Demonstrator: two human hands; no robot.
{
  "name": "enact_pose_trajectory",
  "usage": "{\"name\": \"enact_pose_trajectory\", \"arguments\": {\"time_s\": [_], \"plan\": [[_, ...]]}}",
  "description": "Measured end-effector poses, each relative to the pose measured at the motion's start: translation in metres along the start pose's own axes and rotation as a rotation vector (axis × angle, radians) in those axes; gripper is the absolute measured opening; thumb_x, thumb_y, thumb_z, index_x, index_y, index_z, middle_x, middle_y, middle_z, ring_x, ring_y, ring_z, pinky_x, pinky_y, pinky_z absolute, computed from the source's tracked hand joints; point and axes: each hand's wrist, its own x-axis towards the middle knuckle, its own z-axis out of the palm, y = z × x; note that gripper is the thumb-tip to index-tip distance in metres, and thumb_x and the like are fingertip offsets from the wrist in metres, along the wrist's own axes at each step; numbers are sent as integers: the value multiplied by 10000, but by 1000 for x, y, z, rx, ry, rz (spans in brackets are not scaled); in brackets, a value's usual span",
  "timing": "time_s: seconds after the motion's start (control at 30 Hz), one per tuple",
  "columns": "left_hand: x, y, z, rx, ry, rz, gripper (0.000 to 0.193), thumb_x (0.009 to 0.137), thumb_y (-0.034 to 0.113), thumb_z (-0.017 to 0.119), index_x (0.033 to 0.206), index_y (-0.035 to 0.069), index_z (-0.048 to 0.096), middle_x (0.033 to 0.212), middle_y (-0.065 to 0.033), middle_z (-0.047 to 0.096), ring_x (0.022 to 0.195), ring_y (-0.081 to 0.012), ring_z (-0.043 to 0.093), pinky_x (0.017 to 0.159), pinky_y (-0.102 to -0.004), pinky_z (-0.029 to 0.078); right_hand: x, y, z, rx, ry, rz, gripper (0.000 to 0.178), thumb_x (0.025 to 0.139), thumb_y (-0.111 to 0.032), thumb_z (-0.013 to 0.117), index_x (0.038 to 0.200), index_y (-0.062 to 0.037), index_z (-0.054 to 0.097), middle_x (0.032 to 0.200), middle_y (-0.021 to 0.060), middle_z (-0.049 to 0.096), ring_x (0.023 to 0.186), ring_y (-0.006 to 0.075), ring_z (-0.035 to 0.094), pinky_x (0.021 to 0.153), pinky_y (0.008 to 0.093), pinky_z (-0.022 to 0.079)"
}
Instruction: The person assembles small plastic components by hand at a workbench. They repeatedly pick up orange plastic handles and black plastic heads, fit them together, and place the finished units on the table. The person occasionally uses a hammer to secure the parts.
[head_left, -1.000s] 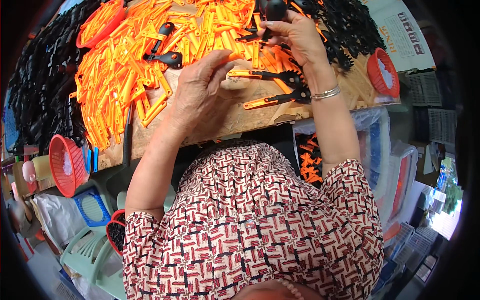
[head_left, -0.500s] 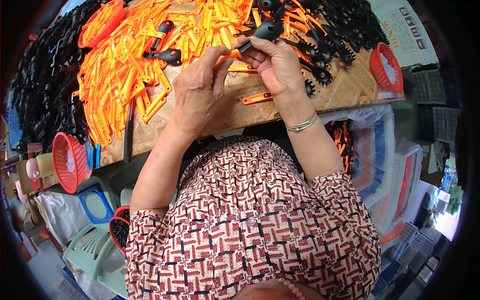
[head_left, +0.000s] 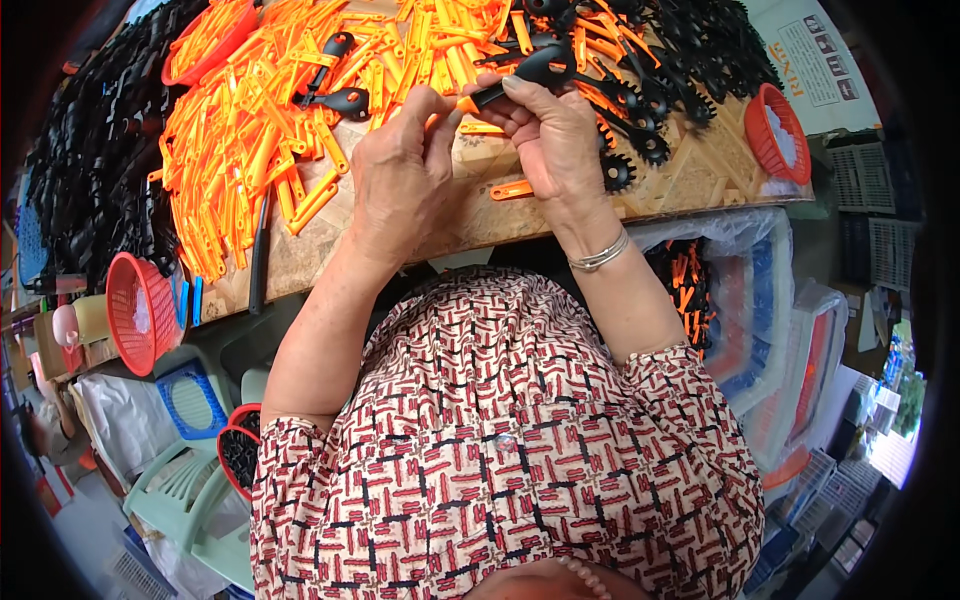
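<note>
A black kitchen spoon [head_left: 545, 68] with a smooth rounded head is pinched between the thumb and fingers of my right hand [head_left: 565, 145]. Its dark shaft slants down to the left and ends in a small orange tip [head_left: 467, 104]. Just left of that tip my left hand [head_left: 400, 175] is closed, thumb against curled fingers; whatever it may hold is hidden. Beneath my hands an orange handle [head_left: 512, 190] lies near the table edge, partly covered by my right hand. Toothed black pasta servers [head_left: 620, 172] lie beside my right wrist.
Orange handles [head_left: 240, 170] form a big pile at left, with two black spoons [head_left: 345, 102] on it. Black parts [head_left: 90, 170] are heaped far left. Red baskets stand at the left [head_left: 140, 310] and right [head_left: 776, 135] table edges. A black rod [head_left: 259, 260] overhangs the front edge.
My left fingers have drawn slightly left, off the orange tip. More of the spoon's black shaft shows between my hands, and the spoon's head has tilted a little.
</note>
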Motion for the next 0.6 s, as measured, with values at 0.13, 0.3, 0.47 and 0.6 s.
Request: {"name": "enact_pose_trajectory", "arguments": {"time_s": [0.13, 0.3, 0.47, 0.6], "plan": [[6, -7, 1, -87, -62, -98, 105, 992, 134, 688, 990, 33, 659, 675, -36, 571, 597, -124, 501, 536, -298, 391, -2, 2, 1, -36, -4, -50, 106, 966, -22, 648, 1064, -9, 609, 1001, 198, 749, 899, 274, 763, 844, 380, 647], [-1, -15, 8, -349, -110, -140, 150, 1009, 165, 690, 1102, 49, 697, 701, 53, 547, 643, -38, 440, 558, -228, 359, -12, -5, -1, -33, -20, -43, 151, 949, -3, 681, 1077, -12, 601, 1028, 196, 745, 945, 264, 751, 877, 379, 629], [21, -47, -22, 223, -19, 101, 314, 995, 215, 692, 1306, 175, 681, 1000, -73, 689, 838, -169, 663, 752, -313, 541, -12, -2, -32, 155, 349, -89, 224, 949, 7, 689, 1129, 49, 563, 1175, 186, 644, 1108, 291, 677, 1028, 449, 573], [41, -93, -55, 787, -26, 227, 339, 886, 129, 742, 1217, 195, 716, 1075, -72, 655, 1004, -290, 629, 883, -396, 537, -15, -12, -44, 341, 430, -55, 267, 953, 0, 681, 1149, 86, 521, 1343, 273, 527, 1325, 382, 527, 1201, 507, 427]]}}
